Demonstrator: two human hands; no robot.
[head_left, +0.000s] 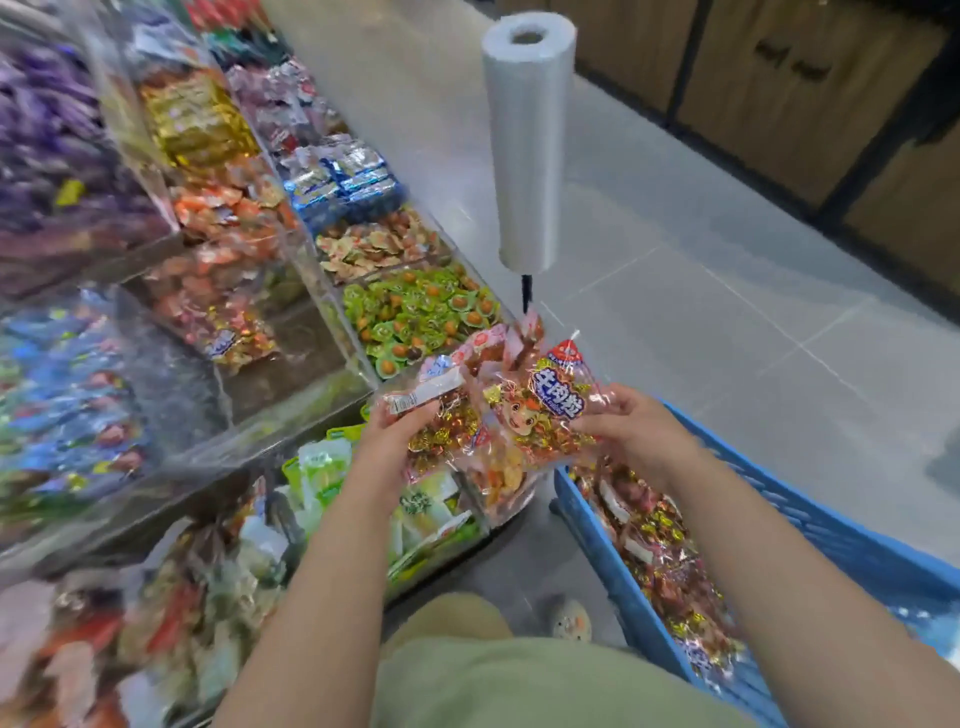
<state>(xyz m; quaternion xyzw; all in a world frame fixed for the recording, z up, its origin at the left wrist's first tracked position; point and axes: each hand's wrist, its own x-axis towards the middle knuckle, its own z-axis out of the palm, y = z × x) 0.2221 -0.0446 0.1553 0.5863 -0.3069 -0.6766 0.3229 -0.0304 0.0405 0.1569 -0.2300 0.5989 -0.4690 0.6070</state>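
Both hands up in front of the chest, between shelf and basket. Left hand (393, 434) grips the barcode bag (436, 410) at its lower left edge, thumb over the clear film just under the white barcode strip, fingers curled behind. Right hand (631, 431) pinches the right edge of the cartoon-face bag (540, 415), thumb on the front, other fingers tucked behind the film. The two bags overlap in mid-air, the cartoon-face bag in front and to the right. Both are tilted, tops leaning away from me, and both are full of small gold- and red-wrapped pieces. They hang above the corner of the lowest shelf bin, where pale green packs (322, 478) lie, and just left of the blue basket (602, 535). The basket sits on the grey tiled floor (727, 338) under my right forearm, and it holds more bags of wrapped sweets (660, 535) of the same look. Beyond the held bags, a bin of green-wrapped sweets (415, 317) occupies the shelf's near end. A roll of clear plastic bags (530, 145) stands upright on a dark post beside that bin. The left of the shelf is blurred, so I cannot read those packs.
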